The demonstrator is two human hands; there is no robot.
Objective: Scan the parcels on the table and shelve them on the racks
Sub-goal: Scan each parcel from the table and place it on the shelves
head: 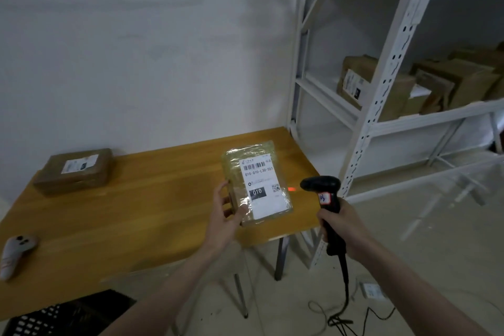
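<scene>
A flat parcel is held up for the scanner above the bench.

The left hand grips the parcel at its lower left edge, thumb on the front, above the bench. The right hand is closed around the scanner. The parcel looks thin, light and a little soft, and its shiny tape may be slippery, so holding the edge away from the label seems best. A second parcel lies on the bench.
</scene>
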